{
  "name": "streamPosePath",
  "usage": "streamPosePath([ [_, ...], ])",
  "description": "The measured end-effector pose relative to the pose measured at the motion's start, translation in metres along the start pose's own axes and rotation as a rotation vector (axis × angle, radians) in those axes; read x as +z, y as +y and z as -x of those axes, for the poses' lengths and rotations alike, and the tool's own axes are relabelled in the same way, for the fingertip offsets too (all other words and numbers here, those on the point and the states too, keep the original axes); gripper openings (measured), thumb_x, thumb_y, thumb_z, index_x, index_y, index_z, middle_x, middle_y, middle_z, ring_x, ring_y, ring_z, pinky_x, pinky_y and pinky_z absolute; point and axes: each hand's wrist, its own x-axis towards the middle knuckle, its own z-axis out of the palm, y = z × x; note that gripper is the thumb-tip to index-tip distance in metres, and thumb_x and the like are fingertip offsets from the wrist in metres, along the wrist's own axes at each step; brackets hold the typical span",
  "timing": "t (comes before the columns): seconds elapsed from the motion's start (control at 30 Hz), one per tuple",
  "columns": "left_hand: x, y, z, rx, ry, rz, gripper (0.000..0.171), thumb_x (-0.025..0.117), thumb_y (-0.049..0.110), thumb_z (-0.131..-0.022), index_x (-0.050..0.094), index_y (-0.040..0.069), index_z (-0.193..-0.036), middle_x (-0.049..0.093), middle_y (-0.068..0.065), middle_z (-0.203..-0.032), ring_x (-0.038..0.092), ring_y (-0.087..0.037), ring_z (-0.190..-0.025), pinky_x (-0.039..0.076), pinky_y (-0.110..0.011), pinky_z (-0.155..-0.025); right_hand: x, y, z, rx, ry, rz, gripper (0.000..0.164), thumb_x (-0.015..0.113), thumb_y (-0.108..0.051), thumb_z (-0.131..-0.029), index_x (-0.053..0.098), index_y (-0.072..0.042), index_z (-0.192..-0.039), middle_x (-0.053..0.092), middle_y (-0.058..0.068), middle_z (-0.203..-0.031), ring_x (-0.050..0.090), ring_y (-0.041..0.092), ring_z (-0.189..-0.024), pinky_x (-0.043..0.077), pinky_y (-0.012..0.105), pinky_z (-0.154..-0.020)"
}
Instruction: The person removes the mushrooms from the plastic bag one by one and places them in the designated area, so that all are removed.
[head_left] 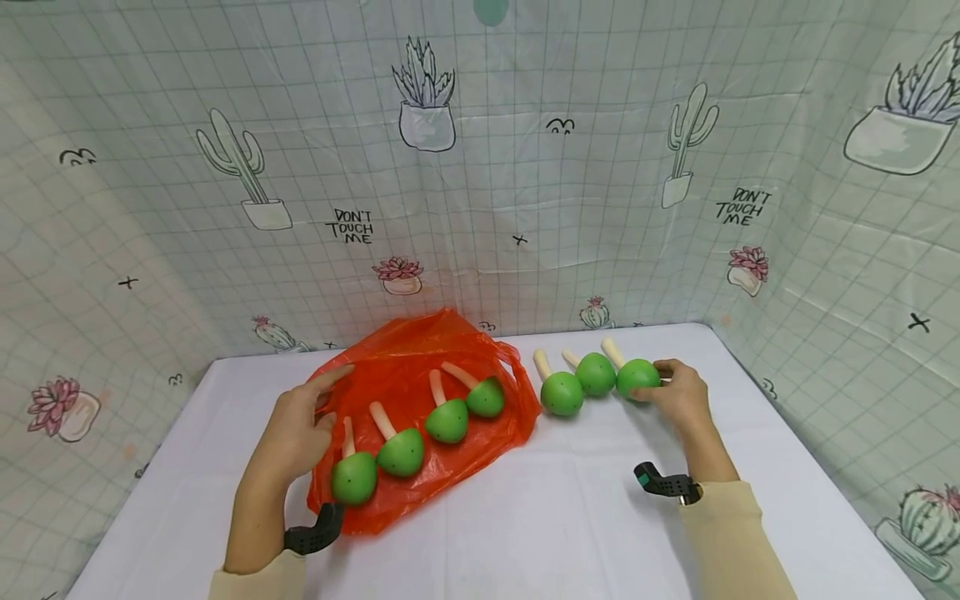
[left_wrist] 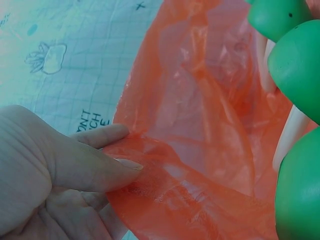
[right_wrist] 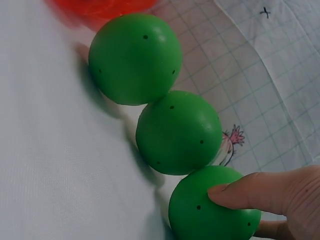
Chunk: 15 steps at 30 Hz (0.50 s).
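My left hand (head_left: 298, 429) pinches the left edge of a red plastic bag (left_wrist: 165, 175) between thumb and fingers. Several toy mushrooms with green, dark-dotted caps and pale stems lie in a slanting row on the bag, among them a mushroom (head_left: 354, 478) close to that hand. To the right, three more lie on the white table: one mushroom (head_left: 562, 393) by the bag, a middle mushroom (head_left: 596, 374) and an outer mushroom (right_wrist: 192, 220). My right hand (head_left: 684, 396) holds the outer one by its cap, thumb on the near side; its other fingers are mostly hidden in the right wrist view.
The white table (head_left: 540, 517) ends at a back wall of gridded cloth (head_left: 480, 192) printed with potted cacti. Similar cloth hangs at both sides. Each wrist wears a black band, one left band (head_left: 315, 533) and one right band (head_left: 667, 483).
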Motion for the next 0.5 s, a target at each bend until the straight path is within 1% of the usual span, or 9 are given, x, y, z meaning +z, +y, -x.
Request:
streamPosePath([
  [0.23,0.0027,-0.0013,0.0033,-0.018,-0.010,-0.010,0.062,0.050,-0.015,-0.096,0.048,0.003,-0.155,0.057,-0.031,-0.145,0.056,-0.050,-0.130,0.052,-0.060,-0.102,0.0000,0.0032,0.0011,-0.019,-0.012,0.012,0.083,0.082,-0.011,-0.087,0.038,0.011,-0.153,0.043,0.038,-0.152,0.043,0.055,-0.138,0.040,0.064,-0.114],
  [0.33,0.0027,-0.0004,0.0019,-0.005,-0.001,-0.019,0.061,0.050,-0.016,-0.096,0.049,0.002,-0.154,0.057,-0.031,-0.144,0.057,-0.051,-0.130,0.052,-0.060,-0.102,-0.0009,0.0014,0.0016,-0.028,-0.005,0.005,0.083,0.083,-0.010,-0.086,0.038,0.011,-0.153,0.044,0.037,-0.152,0.045,0.054,-0.138,0.041,0.063,-0.113],
  [0.5,0.0018,0.0010,-0.0007,0.012,0.009,-0.025,0.061,0.050,-0.016,-0.095,0.050,0.001,-0.154,0.058,-0.031,-0.142,0.059,-0.051,-0.128,0.053,-0.061,-0.101,-0.0064,-0.0046,0.0032,-0.053,0.034,0.038,0.083,0.083,-0.013,-0.086,0.039,0.013,-0.152,0.048,0.038,-0.148,0.048,0.053,-0.136,0.043,0.062,-0.112],
])
